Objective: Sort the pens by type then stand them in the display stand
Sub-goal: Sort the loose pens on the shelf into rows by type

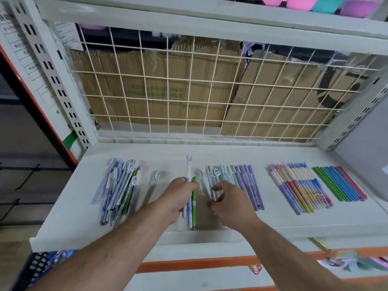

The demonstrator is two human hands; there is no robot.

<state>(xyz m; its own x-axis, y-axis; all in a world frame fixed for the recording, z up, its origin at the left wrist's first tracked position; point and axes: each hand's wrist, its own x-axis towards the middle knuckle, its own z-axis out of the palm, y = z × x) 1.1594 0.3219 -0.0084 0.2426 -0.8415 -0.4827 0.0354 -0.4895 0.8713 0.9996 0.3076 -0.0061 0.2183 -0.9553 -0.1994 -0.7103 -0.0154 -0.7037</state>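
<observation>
The head camera looks down on a white shelf point(294, 219) where the pens lie in groups, so sorting by type looks well under way. At the far left is a jumbled heap of mixed pens point(119, 190), probably the unsorted stock. To the right, three tidy rows lie side by side: a teal and purple row point(241, 181), a row of pastel printed pens point(300, 187) and a row of slim green, blue and pink pens point(340, 183).

The left hand point(178, 198) grips a bunch of pens point(190, 213), its fingers curled round them. Among these are a green pen point(194, 202) and a bunny-eared pen point(188, 169) that pokes out above the knuckles. It probably serves as a holding hand, so that the other can deal the pens out.

The right hand point(231, 204) hovers at the near-left edge of the teal and purple row. Its fingers point(216, 188) are loosely curled, thumb and forefinger apart, and pinch nothing that I can tell. It seems poised to straighten or add to that row.

No display stand can be made out.

Behind the wire grid point(189, 91), flattened cardboard point(157, 91) carries green print too blurred to read. The printing on the pen barrels is also illegible.
</observation>
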